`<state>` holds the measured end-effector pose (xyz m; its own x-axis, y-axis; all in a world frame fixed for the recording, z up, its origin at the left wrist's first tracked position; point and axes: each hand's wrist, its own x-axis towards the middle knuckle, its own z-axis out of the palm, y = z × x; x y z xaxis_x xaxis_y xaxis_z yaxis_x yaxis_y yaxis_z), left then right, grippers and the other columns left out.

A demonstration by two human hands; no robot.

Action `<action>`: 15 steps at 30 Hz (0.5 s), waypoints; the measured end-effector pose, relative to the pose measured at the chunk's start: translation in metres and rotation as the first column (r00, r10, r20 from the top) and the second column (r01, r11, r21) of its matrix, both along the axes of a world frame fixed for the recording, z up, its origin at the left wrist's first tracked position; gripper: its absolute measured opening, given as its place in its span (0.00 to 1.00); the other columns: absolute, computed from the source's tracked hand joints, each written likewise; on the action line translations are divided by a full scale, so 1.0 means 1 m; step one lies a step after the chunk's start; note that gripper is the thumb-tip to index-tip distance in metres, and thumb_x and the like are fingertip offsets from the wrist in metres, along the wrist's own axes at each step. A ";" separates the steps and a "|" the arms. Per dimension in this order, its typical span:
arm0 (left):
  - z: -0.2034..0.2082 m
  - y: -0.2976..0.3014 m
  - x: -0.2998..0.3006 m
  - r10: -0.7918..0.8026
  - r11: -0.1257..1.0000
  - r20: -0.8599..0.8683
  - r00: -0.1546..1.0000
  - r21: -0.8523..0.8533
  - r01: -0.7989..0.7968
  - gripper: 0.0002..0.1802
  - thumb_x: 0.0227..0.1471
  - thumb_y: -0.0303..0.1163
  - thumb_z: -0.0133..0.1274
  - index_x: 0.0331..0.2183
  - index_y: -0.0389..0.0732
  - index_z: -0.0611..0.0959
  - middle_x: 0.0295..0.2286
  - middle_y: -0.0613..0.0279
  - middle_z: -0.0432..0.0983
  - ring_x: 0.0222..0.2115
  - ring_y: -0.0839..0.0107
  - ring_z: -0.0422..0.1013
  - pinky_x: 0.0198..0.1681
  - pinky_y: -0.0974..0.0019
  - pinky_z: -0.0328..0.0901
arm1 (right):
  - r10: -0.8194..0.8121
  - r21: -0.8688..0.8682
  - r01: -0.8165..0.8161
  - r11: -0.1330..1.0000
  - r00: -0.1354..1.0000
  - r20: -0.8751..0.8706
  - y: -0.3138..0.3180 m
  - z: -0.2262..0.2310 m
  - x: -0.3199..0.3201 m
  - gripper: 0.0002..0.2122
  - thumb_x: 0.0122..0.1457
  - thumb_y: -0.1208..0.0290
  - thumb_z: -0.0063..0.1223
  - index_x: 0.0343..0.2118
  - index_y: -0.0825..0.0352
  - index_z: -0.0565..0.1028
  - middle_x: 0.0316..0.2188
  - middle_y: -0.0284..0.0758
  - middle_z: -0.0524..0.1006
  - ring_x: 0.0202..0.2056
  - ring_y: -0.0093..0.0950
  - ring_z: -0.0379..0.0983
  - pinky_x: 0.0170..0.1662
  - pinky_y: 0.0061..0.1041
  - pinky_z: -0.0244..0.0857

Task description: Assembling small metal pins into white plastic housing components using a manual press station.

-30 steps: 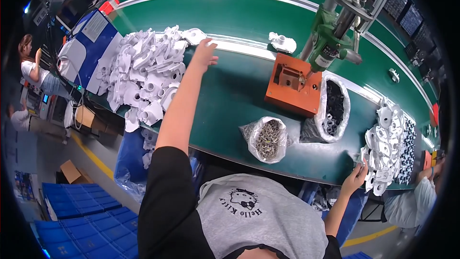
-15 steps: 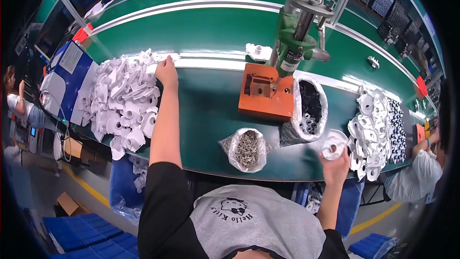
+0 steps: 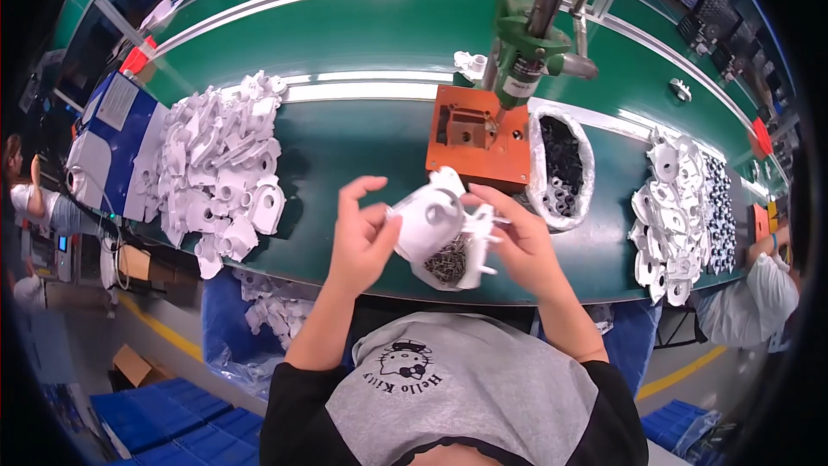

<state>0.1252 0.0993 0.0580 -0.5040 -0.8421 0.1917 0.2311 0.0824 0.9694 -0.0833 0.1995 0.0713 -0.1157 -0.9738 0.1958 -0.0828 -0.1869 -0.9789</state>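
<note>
My left hand (image 3: 360,240) grips a white plastic housing (image 3: 421,226) with a round hole, thumb and fingers at its left edge. Close beside it, my right hand (image 3: 524,248) pinches a second white plastic part (image 3: 479,240) with small pegs sticking out; whether the two parts touch I cannot tell. Both are held above a clear bag of metal screws (image 3: 446,264), which they partly hide. Just beyond my hands stands an orange fixture block (image 3: 479,155) under a green press (image 3: 526,60).
White housings are heaped (image 3: 220,164) at the left, beside a blue box (image 3: 121,142). Right of the press, an open bag (image 3: 561,173) contains black and grey small parts. More white parts (image 3: 673,216) are stacked at the right, next to rows of small dark-and-white pieces (image 3: 718,216).
My left hand has come from the left heap to the middle, bringing a white housing. My right hand has moved left from beside the right stack with its white part. Both parts are now side by side.
</note>
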 end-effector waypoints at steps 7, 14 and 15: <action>-0.006 0.021 -0.014 -0.220 0.946 0.231 0.948 -0.187 0.265 0.27 0.51 0.20 0.49 0.53 0.34 0.62 0.40 0.55 0.74 0.34 0.75 0.75 0.37 0.72 0.69 | -0.076 0.096 0.127 0.987 0.905 -0.419 0.000 0.018 0.003 0.25 0.54 0.78 0.46 0.56 0.52 0.67 0.57 0.45 0.64 0.44 0.42 0.74 0.46 0.32 0.68; -0.011 0.025 -0.033 -0.401 0.789 -0.204 0.893 0.419 0.450 0.31 0.47 0.20 0.42 0.55 0.38 0.60 0.48 0.53 0.67 0.48 0.63 0.69 0.49 0.62 0.67 | -0.003 -0.004 0.002 1.000 0.947 -0.322 0.005 0.002 -0.010 0.24 0.49 0.85 0.40 0.51 0.63 0.72 0.58 0.46 0.62 0.55 0.39 0.65 0.52 0.29 0.62; -0.009 0.026 -0.033 -0.334 0.736 -0.213 0.918 0.550 0.395 0.30 0.48 0.22 0.41 0.55 0.38 0.60 0.48 0.52 0.66 0.47 0.62 0.70 0.48 0.61 0.69 | -0.007 0.014 0.012 1.000 0.956 -0.295 0.003 0.001 -0.010 0.24 0.49 0.84 0.41 0.51 0.63 0.72 0.58 0.45 0.63 0.54 0.38 0.66 0.51 0.29 0.63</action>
